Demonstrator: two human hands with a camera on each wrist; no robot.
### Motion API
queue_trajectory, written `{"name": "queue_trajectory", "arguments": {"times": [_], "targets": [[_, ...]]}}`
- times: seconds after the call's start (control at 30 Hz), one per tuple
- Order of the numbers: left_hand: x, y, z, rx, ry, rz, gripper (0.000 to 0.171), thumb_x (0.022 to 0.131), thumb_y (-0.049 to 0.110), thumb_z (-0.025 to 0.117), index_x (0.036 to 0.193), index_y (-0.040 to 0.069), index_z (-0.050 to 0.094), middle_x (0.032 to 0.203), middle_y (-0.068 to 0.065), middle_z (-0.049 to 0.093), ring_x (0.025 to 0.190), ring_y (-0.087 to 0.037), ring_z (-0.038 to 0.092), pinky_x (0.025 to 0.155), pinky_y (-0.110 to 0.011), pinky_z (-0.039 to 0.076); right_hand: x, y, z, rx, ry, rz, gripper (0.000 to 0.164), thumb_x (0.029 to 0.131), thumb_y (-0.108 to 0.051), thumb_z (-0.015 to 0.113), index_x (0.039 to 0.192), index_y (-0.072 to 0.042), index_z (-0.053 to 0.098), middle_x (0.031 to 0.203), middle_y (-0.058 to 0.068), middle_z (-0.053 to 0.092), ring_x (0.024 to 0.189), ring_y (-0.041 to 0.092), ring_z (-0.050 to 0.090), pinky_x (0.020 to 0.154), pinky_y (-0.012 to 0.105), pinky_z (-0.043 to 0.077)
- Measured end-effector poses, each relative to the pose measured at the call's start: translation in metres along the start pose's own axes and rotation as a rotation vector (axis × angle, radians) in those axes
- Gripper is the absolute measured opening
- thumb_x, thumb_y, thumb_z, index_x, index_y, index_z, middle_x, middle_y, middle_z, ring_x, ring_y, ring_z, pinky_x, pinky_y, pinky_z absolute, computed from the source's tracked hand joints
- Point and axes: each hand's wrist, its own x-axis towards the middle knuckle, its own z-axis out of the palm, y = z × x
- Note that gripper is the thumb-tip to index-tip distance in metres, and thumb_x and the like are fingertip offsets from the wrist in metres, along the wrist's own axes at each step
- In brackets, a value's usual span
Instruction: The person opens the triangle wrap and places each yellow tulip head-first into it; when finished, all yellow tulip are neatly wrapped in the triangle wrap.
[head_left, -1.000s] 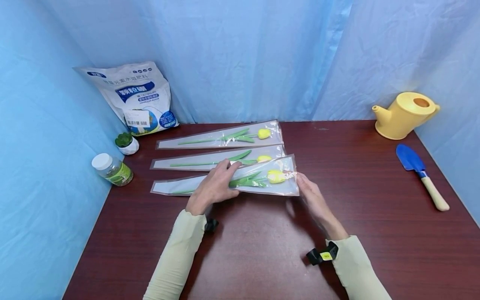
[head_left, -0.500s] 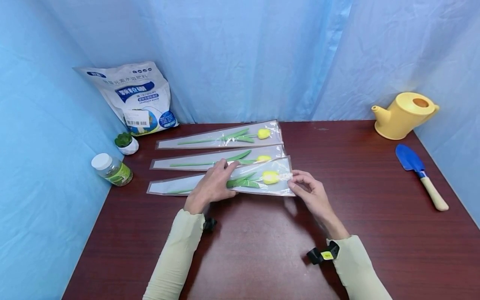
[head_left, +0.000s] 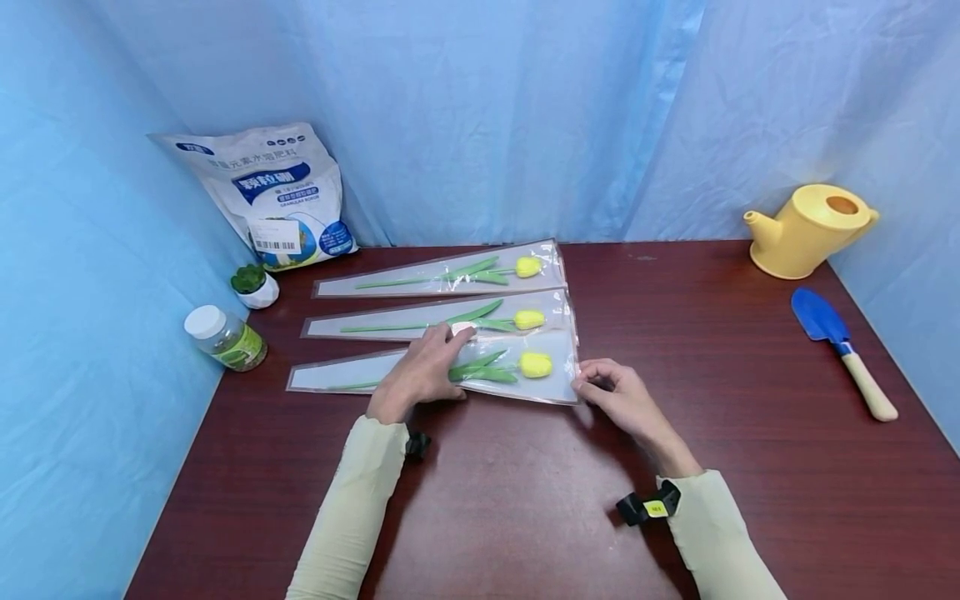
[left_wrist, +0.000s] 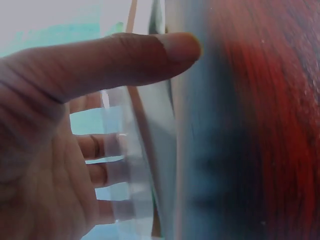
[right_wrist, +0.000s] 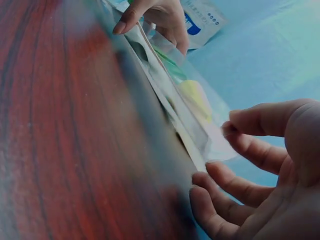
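Observation:
Three yellow tulips in clear, tapered plastic sleeves lie in rows, flower ends to the right. The far wrapped tulip (head_left: 528,267) and the middle wrapped tulip (head_left: 529,319) are untouched by my right hand. Across the near wrapped tulip (head_left: 536,365), my left hand (head_left: 422,372) holds the sleeve, thumb along its near edge and fingers over the far side; these fingers show through plastic in the left wrist view. At the wide end, my right hand (head_left: 622,400) pinches the sleeve's edge between thumb and index finger, seen closely in the right wrist view.
A white fertilizer bag (head_left: 262,196) leans at the back left, with a small potted succulent (head_left: 255,286) and a lidded jar (head_left: 227,337) before it. To the right are a yellow watering can (head_left: 806,232) and a blue trowel (head_left: 843,350). Blue curtains enclose the table.
The near wrapped tulip has shifted left, and its wide end has come nearer to me, uncovering the middle flower. My right hand has moved slightly with it; my left hand keeps its hold.

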Motion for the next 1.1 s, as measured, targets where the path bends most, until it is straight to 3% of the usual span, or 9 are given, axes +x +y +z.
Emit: {"name": "queue_trajectory", "arguments": {"times": [0.23,0.53,0.63,0.77,0.97,1.1], "targets": [[0.001,0.001,0.003,0.001,-0.023,-0.017,0.093,0.076,0.026,0.087,0.154,0.023,0.035,0.127,-0.01,0.05,0.114,-0.027,0.047,0.101,-0.047,0.041,0.0,0.0,-0.002,-0.065,-0.02,0.012,0.017,0.092,-0.014,0.069,0.092,0.004,0.069,0.114,0.02,0.067,0.093,-0.001,0.057,0.085,0.011,0.044],[0.001,0.0,0.003,0.0,-0.009,0.01,0.097,0.072,0.024,0.09,0.152,0.024,0.036,0.128,-0.011,0.05,0.115,-0.028,0.048,0.101,-0.048,0.04,0.0,0.003,-0.009,-0.164,-0.04,0.032,0.017,0.093,-0.02,0.069,0.092,-0.002,0.069,0.071,0.007,0.069,0.088,-0.006,0.057,0.086,0.012,0.041],[0.001,0.0,0.003,0.004,-0.015,0.009,0.102,0.069,0.024,0.092,0.154,0.024,0.034,0.133,-0.011,0.049,0.12,-0.03,0.048,0.104,-0.05,0.039,-0.001,0.003,-0.009,-0.19,-0.05,0.049,0.017,0.093,-0.021,0.068,0.093,-0.004,0.069,0.066,0.006,0.067,0.078,-0.001,0.057,0.08,0.015,0.041],[-0.001,0.0,0.002,0.021,-0.018,-0.002,0.104,0.069,0.026,0.092,0.155,0.024,0.033,0.139,-0.012,0.047,0.128,-0.032,0.046,0.109,-0.052,0.037,-0.001,0.001,-0.009,-0.183,-0.075,0.071,0.018,0.094,-0.022,0.067,0.095,-0.004,0.068,0.064,0.007,0.065,0.067,0.006,0.056,0.074,0.019,0.039],[-0.003,0.002,0.0,0.024,-0.014,-0.012,0.1,0.071,0.026,0.091,0.154,0.023,0.035,0.144,-0.013,0.044,0.132,-0.034,0.044,0.111,-0.055,0.036,0.001,0.003,-0.01,-0.2,-0.075,0.08,0.02,0.094,-0.024,0.067,0.097,-0.004,0.069,0.066,0.006,0.066,0.066,0.005,0.055,0.07,0.02,0.04],[-0.004,0.002,-0.004,0.006,-0.006,-0.006,0.101,0.072,0.032,0.09,0.155,0.023,0.034,0.146,-0.014,0.042,0.134,-0.033,0.042,0.114,-0.056,0.034,0.001,0.006,-0.013,-0.18,-0.077,0.086,0.025,0.095,-0.024,0.067,0.106,-0.002,0.069,0.071,0.009,0.068,0.065,0.008,0.057,0.065,0.02,0.042]]}}
